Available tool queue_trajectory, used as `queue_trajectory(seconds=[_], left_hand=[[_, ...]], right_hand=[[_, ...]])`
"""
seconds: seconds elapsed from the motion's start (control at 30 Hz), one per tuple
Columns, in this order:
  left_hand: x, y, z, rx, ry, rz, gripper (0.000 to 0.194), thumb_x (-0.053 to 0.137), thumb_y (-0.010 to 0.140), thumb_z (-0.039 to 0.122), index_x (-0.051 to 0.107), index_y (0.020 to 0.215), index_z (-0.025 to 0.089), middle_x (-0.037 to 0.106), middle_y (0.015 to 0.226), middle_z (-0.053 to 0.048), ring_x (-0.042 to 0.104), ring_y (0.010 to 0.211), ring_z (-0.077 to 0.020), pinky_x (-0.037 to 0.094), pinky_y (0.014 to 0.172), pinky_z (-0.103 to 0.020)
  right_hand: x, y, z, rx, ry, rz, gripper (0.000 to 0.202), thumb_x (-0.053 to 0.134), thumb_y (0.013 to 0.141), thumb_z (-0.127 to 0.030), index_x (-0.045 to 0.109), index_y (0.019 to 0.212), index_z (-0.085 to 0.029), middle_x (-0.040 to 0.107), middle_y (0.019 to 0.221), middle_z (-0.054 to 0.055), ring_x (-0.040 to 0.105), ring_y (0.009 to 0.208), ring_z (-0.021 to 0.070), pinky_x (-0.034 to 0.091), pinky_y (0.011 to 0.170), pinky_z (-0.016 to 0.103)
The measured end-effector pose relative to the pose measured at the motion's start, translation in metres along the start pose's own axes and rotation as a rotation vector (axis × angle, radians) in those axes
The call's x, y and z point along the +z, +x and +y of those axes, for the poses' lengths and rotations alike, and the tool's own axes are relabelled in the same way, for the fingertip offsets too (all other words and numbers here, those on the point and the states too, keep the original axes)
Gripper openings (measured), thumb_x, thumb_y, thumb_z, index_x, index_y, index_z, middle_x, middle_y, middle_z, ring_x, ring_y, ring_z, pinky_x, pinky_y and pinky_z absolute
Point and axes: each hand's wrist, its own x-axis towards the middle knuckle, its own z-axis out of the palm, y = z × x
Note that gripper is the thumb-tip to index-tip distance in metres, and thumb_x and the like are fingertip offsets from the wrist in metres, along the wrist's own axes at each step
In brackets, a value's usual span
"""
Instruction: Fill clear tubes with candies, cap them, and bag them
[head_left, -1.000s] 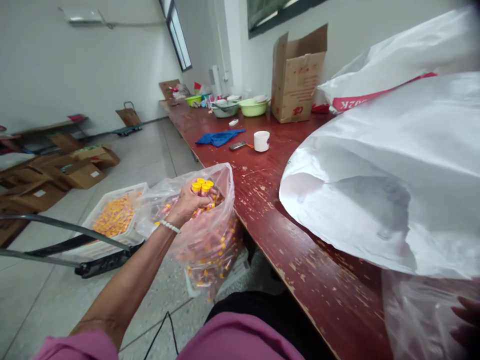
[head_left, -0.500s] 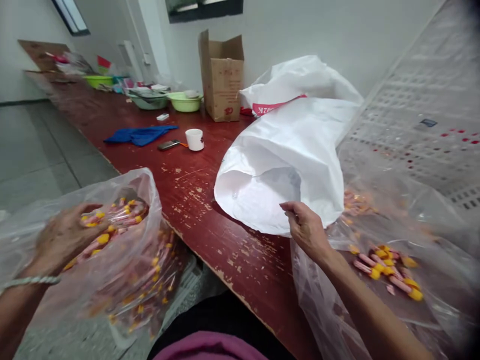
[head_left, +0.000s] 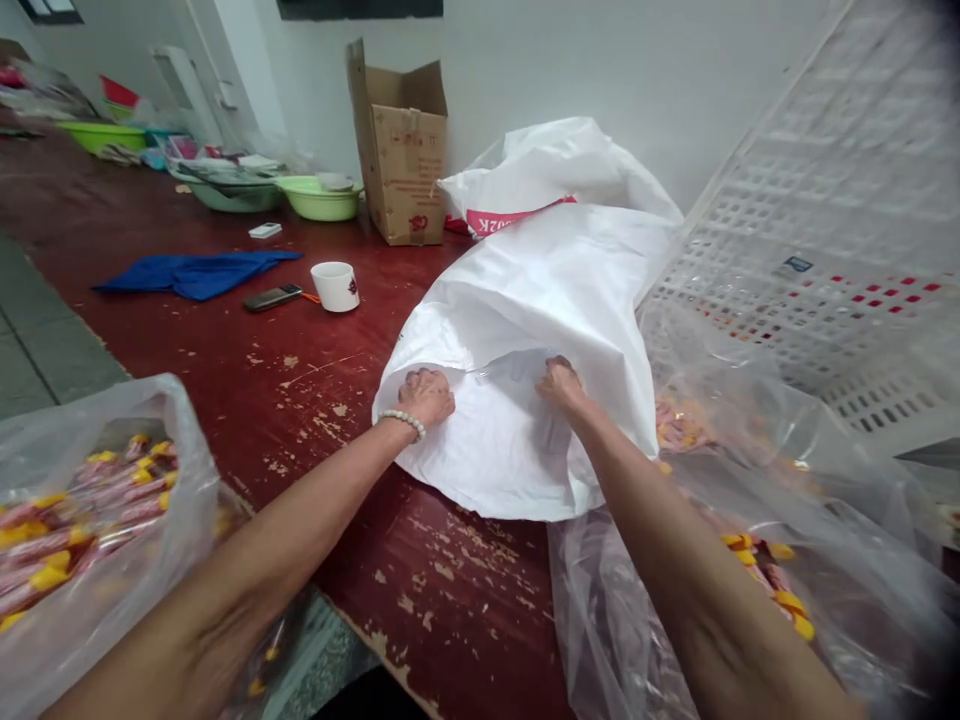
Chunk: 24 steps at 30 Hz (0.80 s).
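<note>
Remote feed: I have left grip (head_left: 426, 396) and right grip (head_left: 560, 382) inside the mouth of the white sack (head_left: 540, 270), lying on the desk (head_left: 480, 600). Fingers look curled; I cannot tell whether they pinch anything. Slack upper layer may sag, snagging wrists.

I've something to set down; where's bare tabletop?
Bare: the red table between the white cup and near edge, and in front of the white sack, left of the right-hand clear bag. Crowded: right of the sack (bag, white crate) and along the wall (green basin, cardboard box).
</note>
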Motion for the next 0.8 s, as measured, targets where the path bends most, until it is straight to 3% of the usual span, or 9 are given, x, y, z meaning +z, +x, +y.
queue_trajectory(seconds=[0.07, 0.17, 0.27, 0.4, 0.53, 0.67, 0.73, 0.8], left_hand=[[0.007, 0.022, -0.004, -0.019, 0.01, -0.035, 0.036, 0.057, 0.08, 0.027, 0.058, 0.106, 0.003, 0.059, 0.111, -0.029, 0.057, 0.105, -0.0394, 0.046, 0.085, -0.048], [0.012, 0.036, -0.017, 0.019, -0.002, -0.064, 0.03, 0.06, 0.076, 0.025, 0.061, 0.102, 0.01, 0.065, 0.103, -0.019, 0.06, 0.101, -0.0324, 0.047, 0.086, -0.039], [0.013, 0.039, -0.02, 0.048, -0.051, -0.027, 0.03, 0.055, 0.076, 0.019, 0.061, 0.105, 0.013, 0.066, 0.098, -0.012, 0.06, 0.099, -0.0261, 0.046, 0.087, -0.034], [0.016, 0.046, -0.004, 0.083, -0.184, 0.1, 0.035, 0.044, 0.081, 0.016, 0.056, 0.114, 0.015, 0.063, 0.09, -0.006, 0.06, 0.087, -0.0195, 0.046, 0.082, -0.03], [0.023, 0.064, 0.023, 0.067, -0.342, 0.233, 0.036, 0.05, 0.076, 0.014, 0.052, 0.112, 0.015, 0.062, 0.083, -0.005, 0.061, 0.083, -0.022, 0.047, 0.079, -0.033], [0.03, 0.084, 0.047, 0.082, -0.315, 0.259, 0.054, 0.053, 0.067, 0.005, 0.042, 0.119, 0.009, 0.059, 0.106, -0.015, 0.059, 0.096, -0.0262, 0.046, 0.083, -0.035], [0.036, 0.088, 0.051, 0.125, -0.31, 0.245, 0.062, 0.054, 0.062, 0.0, 0.039, 0.122, 0.007, 0.056, 0.115, -0.018, 0.057, 0.102, -0.0269, 0.045, 0.087, -0.035], [0.044, 0.088, 0.049, 0.163, -0.299, 0.232, 0.064, 0.053, 0.06, -0.004, 0.04, 0.122, 0.007, 0.058, 0.114, -0.017, 0.056, 0.104, -0.0272, 0.044, 0.09, -0.036]], right_hand=[[0.005, 0.012, 0.009, 0.064, -0.02, -0.011, 0.039, 0.048, 0.078, -0.011, 0.054, 0.116, -0.009, 0.051, 0.126, 0.019, 0.049, 0.116, 0.0277, 0.044, 0.088, 0.033], [0.011, 0.024, 0.025, 0.121, -0.039, -0.028, 0.045, 0.039, 0.089, -0.026, 0.04, 0.132, -0.012, 0.034, 0.142, 0.018, 0.036, 0.128, 0.0322, 0.037, 0.099, 0.043], [0.018, 0.03, 0.036, 0.104, -0.054, -0.081, 0.048, 0.037, 0.091, -0.035, 0.037, 0.136, -0.017, 0.037, 0.14, 0.015, 0.039, 0.125, 0.0323, 0.034, 0.101, 0.046], [0.024, 0.023, 0.039, 0.078, -0.07, -0.116, 0.052, 0.035, 0.089, -0.031, 0.034, 0.139, -0.018, 0.037, 0.142, 0.013, 0.041, 0.121, 0.0352, 0.038, 0.096, 0.049], [0.018, 0.001, 0.036, -0.035, -0.065, -0.165, 0.055, 0.042, 0.082, -0.026, 0.04, 0.136, -0.024, 0.039, 0.143, 0.006, 0.043, 0.119, 0.0331, 0.04, 0.094, 0.046], [0.01, -0.019, 0.031, -0.157, -0.014, -0.228, 0.063, 0.045, 0.074, -0.019, 0.04, 0.137, -0.026, 0.041, 0.142, 0.006, 0.045, 0.121, 0.0314, 0.038, 0.096, 0.048], [0.007, -0.023, 0.029, -0.134, 0.011, -0.235, 0.073, 0.048, 0.073, -0.021, 0.029, 0.143, -0.023, 0.045, 0.139, 0.01, 0.047, 0.119, 0.0321, 0.036, 0.097, 0.05], [0.006, -0.024, 0.026, -0.076, 0.001, -0.185, 0.074, 0.051, 0.074, -0.026, 0.029, 0.144, -0.017, 0.051, 0.134, 0.013, 0.047, 0.119, 0.034, 0.035, 0.098, 0.05]])
